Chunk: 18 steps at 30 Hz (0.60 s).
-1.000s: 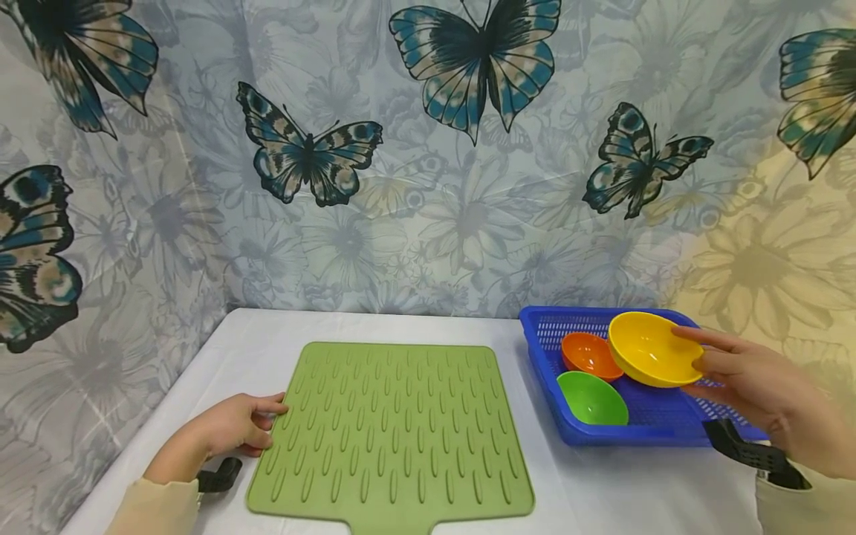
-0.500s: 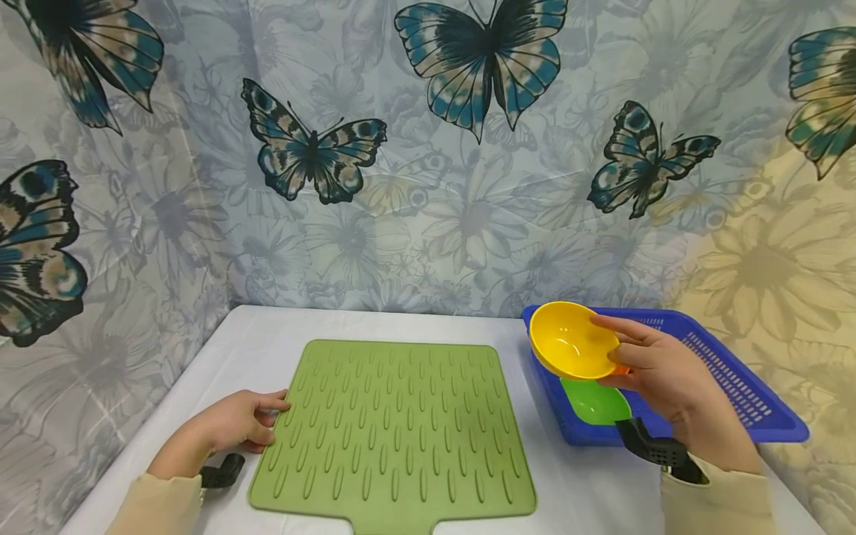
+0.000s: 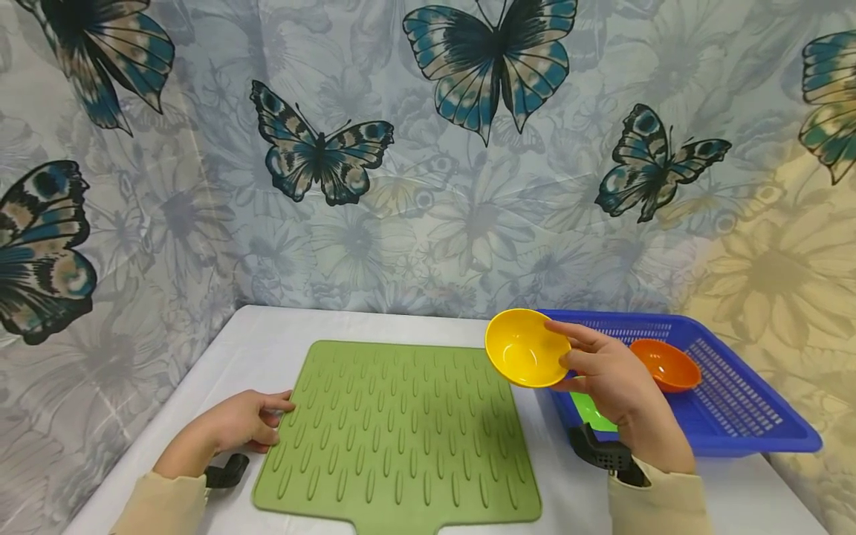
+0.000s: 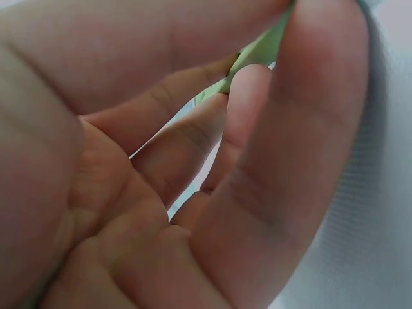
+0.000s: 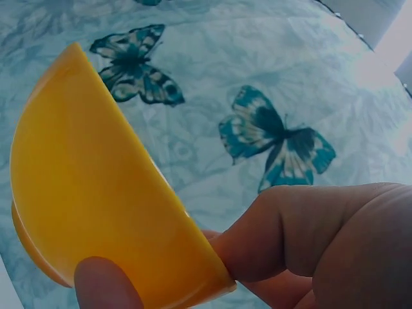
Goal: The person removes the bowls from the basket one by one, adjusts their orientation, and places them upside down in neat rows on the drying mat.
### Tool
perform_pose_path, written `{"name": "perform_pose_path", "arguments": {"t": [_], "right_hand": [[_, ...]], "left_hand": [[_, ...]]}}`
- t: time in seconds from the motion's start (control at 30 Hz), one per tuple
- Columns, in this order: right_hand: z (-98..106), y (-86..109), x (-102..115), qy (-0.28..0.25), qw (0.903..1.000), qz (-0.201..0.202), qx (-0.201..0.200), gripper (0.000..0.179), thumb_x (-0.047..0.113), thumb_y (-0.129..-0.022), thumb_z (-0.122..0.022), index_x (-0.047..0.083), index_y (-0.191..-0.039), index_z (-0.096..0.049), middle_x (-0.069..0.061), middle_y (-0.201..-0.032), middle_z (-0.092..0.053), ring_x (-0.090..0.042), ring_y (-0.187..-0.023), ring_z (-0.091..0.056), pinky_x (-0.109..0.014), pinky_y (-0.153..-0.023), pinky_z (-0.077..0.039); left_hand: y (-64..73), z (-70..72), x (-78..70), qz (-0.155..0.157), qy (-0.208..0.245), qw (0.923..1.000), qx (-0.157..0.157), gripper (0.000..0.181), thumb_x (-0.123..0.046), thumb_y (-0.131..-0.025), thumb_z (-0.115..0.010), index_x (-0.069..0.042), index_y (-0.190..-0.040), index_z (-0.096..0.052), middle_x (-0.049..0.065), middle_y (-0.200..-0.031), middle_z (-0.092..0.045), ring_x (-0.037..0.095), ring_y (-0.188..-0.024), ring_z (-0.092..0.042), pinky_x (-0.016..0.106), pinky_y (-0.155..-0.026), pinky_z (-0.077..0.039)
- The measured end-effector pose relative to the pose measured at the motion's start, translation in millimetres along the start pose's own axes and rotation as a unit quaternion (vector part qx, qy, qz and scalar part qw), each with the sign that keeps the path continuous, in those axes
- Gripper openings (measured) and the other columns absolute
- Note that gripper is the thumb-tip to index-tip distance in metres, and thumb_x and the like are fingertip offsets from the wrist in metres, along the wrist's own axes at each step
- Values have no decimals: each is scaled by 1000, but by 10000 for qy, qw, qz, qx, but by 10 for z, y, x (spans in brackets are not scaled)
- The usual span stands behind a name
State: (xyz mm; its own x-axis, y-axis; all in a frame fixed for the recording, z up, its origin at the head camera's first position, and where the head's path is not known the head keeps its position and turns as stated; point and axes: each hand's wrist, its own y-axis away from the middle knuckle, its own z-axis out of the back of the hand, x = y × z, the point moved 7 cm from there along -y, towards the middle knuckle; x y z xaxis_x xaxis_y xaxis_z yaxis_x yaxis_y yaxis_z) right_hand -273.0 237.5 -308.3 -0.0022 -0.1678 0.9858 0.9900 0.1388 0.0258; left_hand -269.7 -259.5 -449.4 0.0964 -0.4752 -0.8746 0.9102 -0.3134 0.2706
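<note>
My right hand (image 3: 611,383) holds a yellow bowl (image 3: 524,348) by its right rim, between thumb and fingers. The bowl is tilted with its inside facing the head camera, and it overlaps the far right corner of a green ridged mat (image 3: 401,438). In the right wrist view the bowl's smooth outer wall (image 5: 84,174) shows, with one fingertip on it. My left hand (image 3: 234,427) pinches the mat's left edge. The left wrist view shows curled fingers (image 4: 283,148) meeting at a strip of the green mat (image 4: 264,48).
A blue perforated basket (image 3: 735,416) stands on the right of the white-covered table (image 3: 267,334). Inside it are an orange bowl (image 3: 666,365) and a green bowl (image 3: 591,412), the latter partly behind my right hand. A butterfly-print cloth (image 3: 455,223) hangs behind the table.
My right hand has carried the yellow bowl left, from over the basket to the mat's far right corner. The orange bowl has shifted right within the basket. My left hand stays at the mat's edge.
</note>
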Motion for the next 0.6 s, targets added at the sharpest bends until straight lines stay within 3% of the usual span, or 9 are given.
{"name": "perform_pose_path", "arguments": {"t": [0.27,0.43,0.6], "right_hand": [[-106,3,2,260,9995,170,13,58,-5,-93,-50,3,-150,-43,-21,-160,-19,-44,-123,-46,-44,-79,-58],[-185,-13,-4,352,9993,72,80,58,-4,-92,-50,4,-150,-45,-21,-158,-23,-40,-114,-55,-44,-79,-58],[-214,-29,-13,242,9997,1,85,59,-3,-92,-51,5,-150,-45,-22,-156,-24,-40,-115,-54,-43,-80,-58]], "left_hand": [[-13,-18,19,75,26,10000,12,66,10,-77,-76,13,-138,-50,27,-157,-22,25,-85,-49,43,-66,-56],[-26,-16,25,142,-65,9999,-27,66,10,-77,-76,13,-138,-50,26,-158,-22,25,-89,-52,42,-67,-56],[-13,-20,5,158,-195,9997,-15,66,8,-78,-76,13,-139,-50,26,-158,-22,24,-93,-55,42,-69,-56]]}}
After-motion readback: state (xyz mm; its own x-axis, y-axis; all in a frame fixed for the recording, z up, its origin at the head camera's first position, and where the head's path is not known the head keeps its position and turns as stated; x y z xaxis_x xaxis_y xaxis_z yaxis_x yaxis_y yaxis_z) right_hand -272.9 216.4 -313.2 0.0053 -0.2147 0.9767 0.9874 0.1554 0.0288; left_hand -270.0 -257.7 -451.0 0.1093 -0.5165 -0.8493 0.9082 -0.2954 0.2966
